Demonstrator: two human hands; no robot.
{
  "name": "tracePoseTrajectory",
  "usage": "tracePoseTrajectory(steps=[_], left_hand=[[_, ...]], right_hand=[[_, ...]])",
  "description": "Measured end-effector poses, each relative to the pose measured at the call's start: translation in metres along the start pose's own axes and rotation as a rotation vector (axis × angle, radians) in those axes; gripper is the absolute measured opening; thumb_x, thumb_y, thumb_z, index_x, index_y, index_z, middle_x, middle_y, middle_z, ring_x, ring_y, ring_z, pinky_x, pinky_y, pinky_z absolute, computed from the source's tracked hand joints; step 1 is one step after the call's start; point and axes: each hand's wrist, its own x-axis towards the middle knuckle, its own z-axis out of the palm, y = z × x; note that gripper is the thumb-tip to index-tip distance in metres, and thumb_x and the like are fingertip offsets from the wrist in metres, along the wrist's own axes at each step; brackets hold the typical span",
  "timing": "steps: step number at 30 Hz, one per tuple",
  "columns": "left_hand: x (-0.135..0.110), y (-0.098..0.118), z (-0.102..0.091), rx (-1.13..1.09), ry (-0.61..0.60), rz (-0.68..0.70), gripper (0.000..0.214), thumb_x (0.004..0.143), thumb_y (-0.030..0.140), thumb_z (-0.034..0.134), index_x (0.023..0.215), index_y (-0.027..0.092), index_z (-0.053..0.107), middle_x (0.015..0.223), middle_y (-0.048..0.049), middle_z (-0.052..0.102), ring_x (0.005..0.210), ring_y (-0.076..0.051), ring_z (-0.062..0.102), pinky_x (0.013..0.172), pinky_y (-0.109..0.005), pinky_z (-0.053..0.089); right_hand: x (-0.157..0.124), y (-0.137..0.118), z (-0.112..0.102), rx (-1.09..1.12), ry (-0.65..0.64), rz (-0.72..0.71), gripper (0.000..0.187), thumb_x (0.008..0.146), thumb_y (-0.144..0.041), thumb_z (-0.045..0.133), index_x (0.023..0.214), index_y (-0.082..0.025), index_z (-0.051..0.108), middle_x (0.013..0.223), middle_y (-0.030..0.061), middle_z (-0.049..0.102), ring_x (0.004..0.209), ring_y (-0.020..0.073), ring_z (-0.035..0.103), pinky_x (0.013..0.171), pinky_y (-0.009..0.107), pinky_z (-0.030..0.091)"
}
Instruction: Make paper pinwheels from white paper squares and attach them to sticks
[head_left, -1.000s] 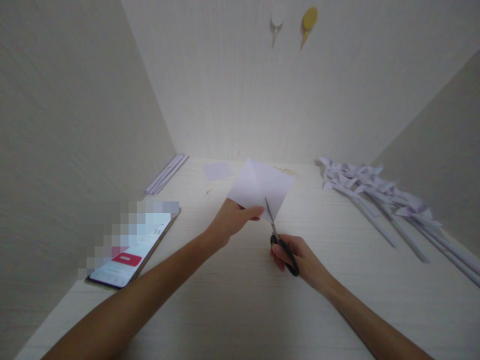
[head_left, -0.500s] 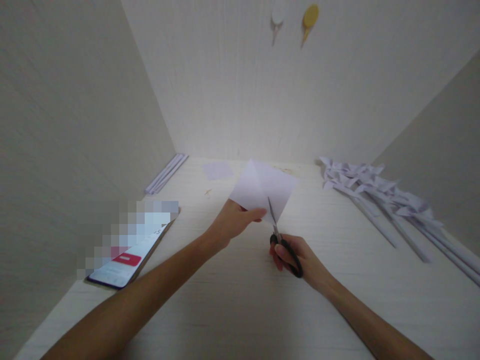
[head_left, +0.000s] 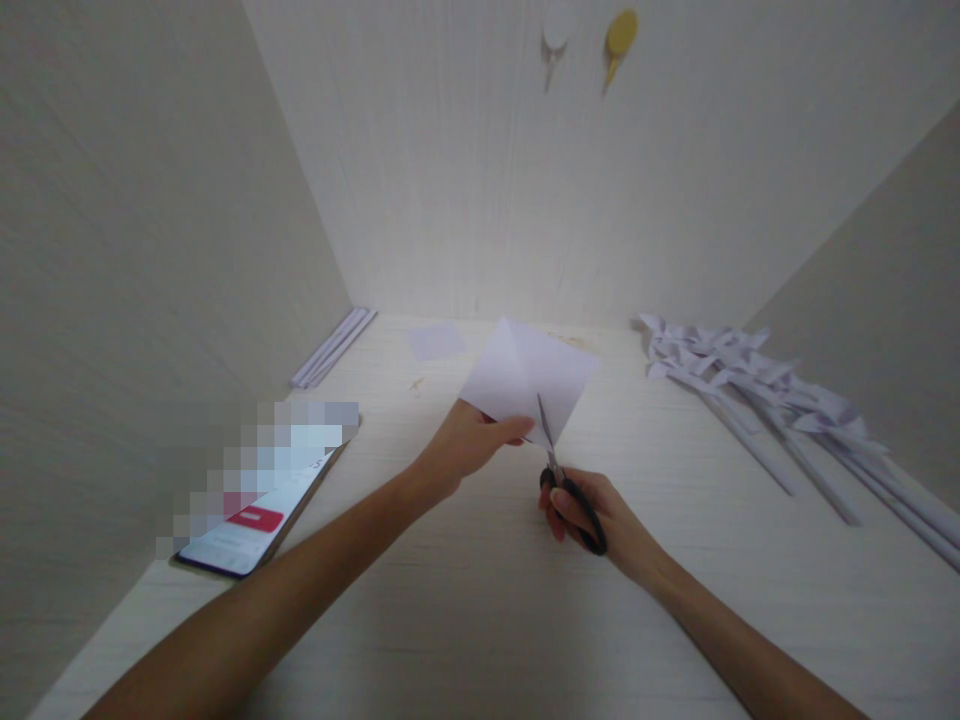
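Note:
A white square sheet of paper (head_left: 544,365) with a crease is pinched at its near left edge by my left hand (head_left: 476,440), thumb on top. My right hand (head_left: 589,510) grips black-handled scissors (head_left: 555,458), fingers in the loops. The blades reach over the paper's near corner and point away from me, one blade lying on top of the sheet. Whether the other blade is under the paper is hidden.
Rolled paper sticks (head_left: 334,350) lie at the back left, beside a flat paper square (head_left: 436,342). A lit phone (head_left: 259,520) rests at the left. Several paper pinwheels on sticks (head_left: 750,375) are heaped at the right. Two hooks, one yellow (head_left: 621,35), are on the back wall.

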Motion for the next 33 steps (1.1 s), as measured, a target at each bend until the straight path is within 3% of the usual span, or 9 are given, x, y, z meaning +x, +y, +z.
tracePoseTrajectory(steps=[5,10,12,18,21,24,29,33], left_hand=[[0.003,0.002,-0.003,-0.072,0.013,0.014,0.018,0.057,0.024,0.061,0.069,0.011,0.061,0.065,-0.0047,0.063,0.059,-0.013,0.056,0.056,-0.024,0.045],[0.014,0.002,-0.013,-0.302,0.184,0.133,0.019,0.059,0.026,0.060,0.069,0.010,0.059,0.065,-0.0039,0.062,0.055,-0.011,0.056,0.053,-0.021,0.043],[0.017,0.000,-0.015,-0.402,0.183,0.150,0.016,0.059,0.023,0.059,0.068,0.010,0.058,0.063,-0.0021,0.061,0.052,-0.009,0.055,0.052,-0.020,0.042],[0.010,-0.021,-0.001,-0.432,-0.190,-0.058,0.015,0.056,0.014,0.058,0.068,0.007,0.058,0.063,-0.0054,0.062,0.054,-0.012,0.055,0.053,-0.024,0.043],[0.002,-0.033,0.007,-0.399,-0.442,-0.164,0.018,0.056,0.014,0.057,0.073,0.007,0.058,0.064,-0.0069,0.063,0.055,-0.015,0.058,0.056,-0.029,0.045],[-0.003,-0.040,0.010,-0.373,-0.609,-0.231,0.013,0.059,0.014,0.054,0.069,0.008,0.059,0.061,-0.0064,0.063,0.054,-0.017,0.059,0.054,-0.029,0.046],[-0.005,-0.045,0.010,-0.283,-0.703,-0.265,0.010,0.062,0.012,0.050,0.059,0.008,0.058,0.057,-0.0052,0.061,0.051,-0.014,0.059,0.049,-0.024,0.045],[-0.007,-0.046,0.013,-0.269,-0.675,-0.267,0.011,0.063,0.017,0.051,0.061,0.008,0.058,0.057,-0.0053,0.061,0.050,-0.014,0.058,0.049,-0.024,0.045]], right_hand=[[0.001,-0.003,0.002,0.014,0.015,0.005,0.042,0.068,-0.056,0.044,0.059,-0.015,0.044,0.048,-0.0025,0.042,0.040,0.0058,0.033,0.037,0.020,0.023],[0.000,-0.005,0.005,0.040,0.031,-0.011,0.036,0.066,-0.049,0.052,0.057,-0.015,0.043,0.049,-0.0030,0.042,0.043,0.0062,0.036,0.039,0.020,0.025],[0.001,-0.002,0.005,0.125,0.101,-0.018,0.033,0.066,-0.045,0.054,0.058,-0.015,0.043,0.047,-0.0039,0.042,0.040,0.0052,0.034,0.036,0.019,0.023],[0.011,0.011,-0.005,0.519,0.471,-0.105,0.019,0.067,-0.029,0.059,0.063,-0.015,0.046,0.059,-0.0030,0.051,0.037,0.0015,0.033,0.033,0.017,0.019],[0.014,0.015,-0.009,0.632,0.531,-0.124,0.018,0.062,-0.022,0.064,0.060,-0.016,0.047,0.051,-0.0063,0.044,0.038,0.0022,0.035,0.033,0.016,0.022],[0.014,0.014,-0.009,0.647,0.511,-0.121,0.018,0.058,-0.018,0.066,0.059,-0.016,0.048,0.048,-0.0072,0.042,0.039,0.0028,0.037,0.035,0.016,0.027],[0.013,0.008,-0.006,0.576,0.503,-0.079,0.021,0.053,-0.016,0.068,0.059,-0.015,0.048,0.046,-0.0074,0.044,0.038,0.0036,0.039,0.035,0.016,0.029],[0.013,0.008,-0.005,0.508,0.577,-0.050,0.022,0.052,-0.017,0.068,0.059,-0.016,0.047,0.043,-0.0079,0.043,0.035,0.0035,0.038,0.033,0.016,0.028]])
